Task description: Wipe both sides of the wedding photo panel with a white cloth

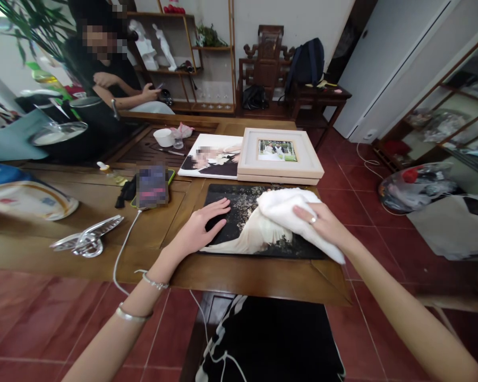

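A dark photo print [258, 228] showing a long pale dress lies flat on the wooden table in front of me. My left hand [201, 228] rests on its left end, fingers stretched out and spread. Over the right part of the print, my right hand [321, 223] grips a white cloth [287, 204] that is bunched and pressed against the surface. The cloth covers the upper right of the picture, and one corner hangs past the print's lower right edge.
Behind the print lie a white-edged photo panel [211, 154] and stacked pale picture frames [281, 159]. To the left are a phone [153, 185] with a white cable, a silver metal object [87, 236] and a dropper bottle [107, 168]. Across the table sits a person [119, 79].
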### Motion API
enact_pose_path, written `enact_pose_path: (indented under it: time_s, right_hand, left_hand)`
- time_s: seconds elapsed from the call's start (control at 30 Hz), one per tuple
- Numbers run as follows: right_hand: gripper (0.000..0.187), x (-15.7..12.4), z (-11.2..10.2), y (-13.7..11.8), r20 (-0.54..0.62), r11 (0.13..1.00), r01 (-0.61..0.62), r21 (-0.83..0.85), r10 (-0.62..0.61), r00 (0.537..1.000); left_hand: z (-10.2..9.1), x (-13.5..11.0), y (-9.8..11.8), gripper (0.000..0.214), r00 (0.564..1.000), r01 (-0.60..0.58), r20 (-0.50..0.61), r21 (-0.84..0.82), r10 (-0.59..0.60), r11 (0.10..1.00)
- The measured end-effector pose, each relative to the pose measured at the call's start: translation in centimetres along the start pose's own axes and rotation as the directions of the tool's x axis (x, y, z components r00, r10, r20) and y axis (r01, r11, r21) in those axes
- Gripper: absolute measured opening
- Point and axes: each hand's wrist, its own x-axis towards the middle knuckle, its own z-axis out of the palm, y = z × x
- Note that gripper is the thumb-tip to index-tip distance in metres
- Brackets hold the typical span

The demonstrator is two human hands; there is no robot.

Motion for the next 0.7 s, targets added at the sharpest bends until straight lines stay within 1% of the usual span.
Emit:
enact_pose_path:
  time_s: [0.07, 0.13, 0.17, 0.23, 0.33, 0.4, 0.47, 0.57, 0.63, 0.7]
  right_hand:
    - [0.049, 2.1, -0.2, 0.2, -0.067, 0.998, 0.044, -0.054, -0.048, 0.997]
    - [0.047, 3.5, -0.1, 0.2, -0.115, 0.978, 0.106, -0.181, -0.128, 0.985]
    - [0.045, 3.8, 0.1, 0.1, -0.118, 0.956, 0.143, -0.256, -0.178, 0.977]
    - [0.040, 3.8, 0.8, 0.1, -0.078, 0.900, 0.227, -0.372, -0.274, 0.959]
    - [0.029, 1.8, 2.3, 0.1, 0.009, 0.845, 0.341, -0.411, -0.371, 0.929]
    - [0.024, -0.5, 3.2, -0.1, 0.015, 0.833, 0.368, -0.414, -0.398, 0.917]
    - [0.022, -3.1, 3.7, -0.6, 0.014, 0.837, 0.362, -0.411, -0.391, 0.920]
    - [0.022, -6.6, 4.1, -1.8, 0.081, 0.842, 0.381, -0.382, -0.380, 0.921]
    - [0.021, -8.1, 4.0, -2.5, 0.143, 0.844, 0.404, -0.353, -0.378, 0.915]
    - [0.021, -8.5, 3.9, -2.9, 0.164, 0.853, 0.406, -0.328, -0.373, 0.914]
  left_hand:
    - [0.0, 0.0, 0.0, 0.034, 1.000, 0.003, 0.001, 0.004, -0.003, 1.000]
    - [0.0, 0.0, 0.0, 0.034, 1.000, 0.003, 0.001, 0.001, -0.003, 1.000]
    - [0.0, 0.0, 0.0, 0.034, 1.000, 0.001, 0.001, 0.000, -0.001, 1.000]
    - [0.0, 0.0, -0.1, 0.034, 1.000, -0.001, 0.002, -0.002, 0.001, 1.000]
    - [0.0, 0.0, -0.1, 0.034, 1.000, -0.002, 0.004, -0.003, 0.002, 1.000]
    - [0.0, 0.0, -0.1, 0.034, 1.000, -0.001, 0.003, -0.005, 0.001, 1.000]
    - [0.0, 0.0, -0.1, 0.034, 1.000, -0.003, 0.003, -0.004, 0.003, 1.000]
    - [0.0, 0.0, -0.1, 0.034, 1.000, -0.010, 0.004, 0.004, 0.010, 1.000]
    - [0.1, 0.1, -0.1, 0.034, 1.000, -0.013, 0.001, 0.008, 0.013, 1.000]
    - [0.0, 0.1, -0.1, 0.034, 1.000, -0.017, 0.000, 0.011, 0.017, 1.000]
